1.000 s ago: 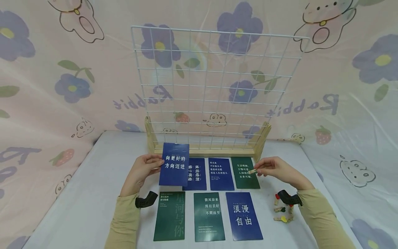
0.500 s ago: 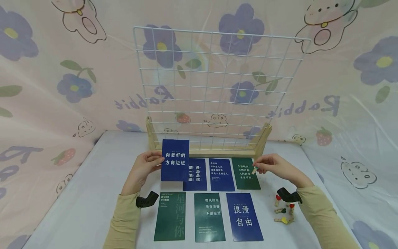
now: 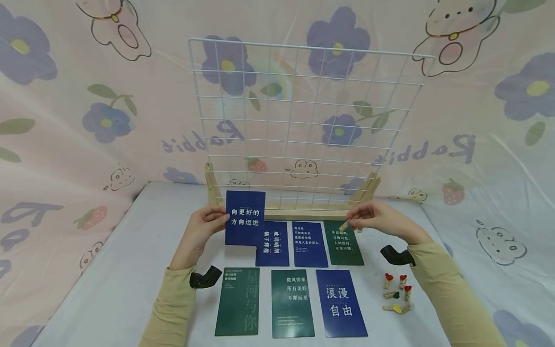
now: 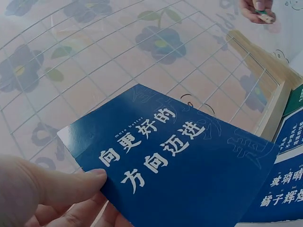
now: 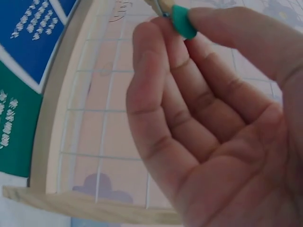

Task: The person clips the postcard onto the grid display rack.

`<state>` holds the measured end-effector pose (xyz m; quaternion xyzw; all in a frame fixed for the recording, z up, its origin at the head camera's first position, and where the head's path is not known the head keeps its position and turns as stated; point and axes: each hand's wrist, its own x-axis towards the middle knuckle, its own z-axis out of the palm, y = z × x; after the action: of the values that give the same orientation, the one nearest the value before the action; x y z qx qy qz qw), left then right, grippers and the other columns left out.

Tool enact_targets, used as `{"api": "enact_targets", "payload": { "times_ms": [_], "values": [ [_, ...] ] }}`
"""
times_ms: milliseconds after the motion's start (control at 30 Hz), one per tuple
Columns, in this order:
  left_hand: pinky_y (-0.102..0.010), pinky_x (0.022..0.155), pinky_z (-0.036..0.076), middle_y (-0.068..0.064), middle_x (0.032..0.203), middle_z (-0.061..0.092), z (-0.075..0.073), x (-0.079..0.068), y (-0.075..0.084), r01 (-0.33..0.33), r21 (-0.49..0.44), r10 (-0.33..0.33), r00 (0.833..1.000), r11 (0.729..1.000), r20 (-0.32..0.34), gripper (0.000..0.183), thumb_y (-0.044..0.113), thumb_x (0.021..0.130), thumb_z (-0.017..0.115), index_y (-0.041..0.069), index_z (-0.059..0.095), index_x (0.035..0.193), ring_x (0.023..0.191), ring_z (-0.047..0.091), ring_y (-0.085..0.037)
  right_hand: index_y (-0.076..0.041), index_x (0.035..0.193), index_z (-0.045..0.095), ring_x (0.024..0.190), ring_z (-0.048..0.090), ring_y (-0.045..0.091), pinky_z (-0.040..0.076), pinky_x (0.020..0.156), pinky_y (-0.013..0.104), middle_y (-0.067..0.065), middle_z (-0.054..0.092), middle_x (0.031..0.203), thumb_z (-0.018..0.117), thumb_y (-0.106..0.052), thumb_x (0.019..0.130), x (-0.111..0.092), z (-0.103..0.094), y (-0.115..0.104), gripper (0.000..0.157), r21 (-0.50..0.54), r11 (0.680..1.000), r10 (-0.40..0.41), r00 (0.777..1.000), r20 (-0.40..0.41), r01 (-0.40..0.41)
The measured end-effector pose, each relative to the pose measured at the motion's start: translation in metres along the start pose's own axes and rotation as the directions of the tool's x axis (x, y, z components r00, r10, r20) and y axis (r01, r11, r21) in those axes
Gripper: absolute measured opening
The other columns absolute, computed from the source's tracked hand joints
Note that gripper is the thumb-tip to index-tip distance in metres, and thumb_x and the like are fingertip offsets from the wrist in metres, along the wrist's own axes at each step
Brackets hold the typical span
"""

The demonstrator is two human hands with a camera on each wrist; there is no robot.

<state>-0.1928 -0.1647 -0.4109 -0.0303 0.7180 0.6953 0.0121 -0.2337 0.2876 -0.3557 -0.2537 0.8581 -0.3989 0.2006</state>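
My left hand [image 3: 198, 233] pinches a blue card [image 3: 244, 219] with white Chinese lettering by its left edge, thumb on the front. The card is held up before the lower left of the white wire grid [image 3: 299, 101], partly covering another blue card [image 3: 273, 248] on the table. Between thumb and fingertips, my right hand [image 3: 377, 222] pinches a small wooden clothespin [image 3: 344, 225] above a dark green card [image 3: 345, 248]. In the right wrist view, a green piece [image 5: 183, 22] shows on the clothespin [image 5: 158, 6].
The grid stands in a wooden base [image 3: 303, 213]. More cards lie in rows, among them a blue one [image 3: 310, 250], two green ones [image 3: 237, 301] and a blue one [image 3: 341, 303] in front. Several small clothespins [image 3: 398, 295] with hearts lie at the right.
My left hand has lifted the blue card slightly upward toward the grid. My right hand, with the clothespin, has moved up and to the left.
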Motion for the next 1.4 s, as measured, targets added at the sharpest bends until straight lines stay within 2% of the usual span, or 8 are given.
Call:
{"api": "enact_targets", "payload": {
  "times_ms": [300,367,500,700,833,1000,1133,1400],
  "values": [
    [-0.032,0.084,0.053,-0.007,0.097,0.063,-0.003,0.002,0.007,-0.014,-0.003,0.014,1.000,1.000,-0.008,0.032,0.007,0.092,0.065,-0.005,0.055,0.120,0.086,0.062,-0.012,0.003,0.111,0.062,0.091,0.064,0.023,0.054,0.079,0.030,0.014,0.066,0.102,0.064,-0.014,0.093,0.015,-0.001,-0.017,0.024,0.028,0.998,-0.061,0.998,-0.004,0.061],
    [-0.029,0.083,0.053,-0.006,0.096,0.064,-0.004,0.002,0.009,-0.025,-0.004,0.025,1.000,1.000,-0.007,0.031,0.007,0.092,0.065,-0.006,0.055,0.119,0.087,0.062,-0.011,0.003,0.111,0.063,0.092,0.064,0.023,0.054,0.081,0.035,0.014,0.066,0.102,0.064,-0.014,0.093,0.019,-0.001,-0.022,0.024,0.018,0.998,-0.058,0.998,-0.008,0.058],
    [-0.029,0.083,0.053,-0.005,0.097,0.064,-0.006,0.005,0.012,-0.049,-0.002,0.049,0.999,0.999,-0.021,0.029,0.008,0.092,0.065,-0.006,0.055,0.116,0.088,0.063,-0.011,0.003,0.111,0.064,0.092,0.065,0.023,0.054,0.083,0.036,0.018,0.067,0.104,0.063,-0.012,0.094,0.026,-0.001,-0.029,0.022,0.019,0.997,-0.077,0.996,-0.033,0.078],
    [-0.032,0.082,0.054,-0.005,0.097,0.064,-0.007,0.010,0.020,-0.078,-0.004,0.078,0.996,0.997,-0.049,0.026,0.009,0.092,0.065,-0.003,0.056,0.113,0.086,0.063,-0.013,0.005,0.112,0.064,0.086,0.068,0.022,0.056,0.074,0.033,0.012,0.070,0.095,0.062,-0.012,0.094,0.038,-0.001,-0.037,0.025,0.025,0.990,-0.133,0.986,-0.100,0.136],
    [-0.029,0.081,0.054,-0.005,0.097,0.064,-0.008,0.012,0.027,-0.091,-0.003,0.090,0.994,0.996,-0.061,0.027,0.010,0.092,0.065,-0.004,0.056,0.114,0.086,0.062,-0.013,0.001,0.114,0.064,0.087,0.067,0.024,0.055,0.075,0.035,0.011,0.070,0.094,0.062,-0.017,0.095,0.045,-0.001,-0.046,0.026,0.042,0.992,-0.113,0.988,-0.106,0.118],
    [-0.030,0.085,0.053,-0.005,0.099,0.063,-0.008,0.016,0.038,-0.107,0.000,0.107,0.992,0.994,-0.062,0.029,0.011,0.093,0.065,-0.003,0.056,0.116,0.090,0.062,-0.012,-0.005,0.113,0.066,0.087,0.066,0.022,0.054,0.077,0.033,0.009,0.070,0.096,0.063,-0.021,0.095,0.050,-0.003,-0.061,0.024,-0.026,0.992,-0.122,0.984,-0.129,0.120],
    [-0.030,0.086,0.052,-0.004,0.099,0.062,-0.007,0.019,0.048,-0.140,-0.001,0.140,0.988,0.990,-0.061,0.029,0.011,0.093,0.065,-0.003,0.055,0.115,0.091,0.060,-0.013,-0.006,0.111,0.067,0.084,0.066,0.021,0.054,0.075,0.034,0.009,0.069,0.094,0.064,-0.019,0.094,0.055,-0.006,-0.072,0.021,-0.082,0.983,-0.173,0.975,-0.139,0.163],
    [-0.027,0.083,0.052,-0.001,0.096,0.062,-0.006,0.023,0.069,-0.183,-0.034,0.180,0.981,0.983,-0.078,0.026,0.009,0.092,0.065,-0.001,0.056,0.114,0.090,0.060,-0.013,-0.003,0.113,0.065,0.092,0.065,0.023,0.053,0.084,0.036,0.012,0.067,0.102,0.064,-0.016,0.094,0.069,-0.010,-0.094,0.023,-0.079,0.978,-0.200,0.974,-0.108,0.192]
  ]
}}
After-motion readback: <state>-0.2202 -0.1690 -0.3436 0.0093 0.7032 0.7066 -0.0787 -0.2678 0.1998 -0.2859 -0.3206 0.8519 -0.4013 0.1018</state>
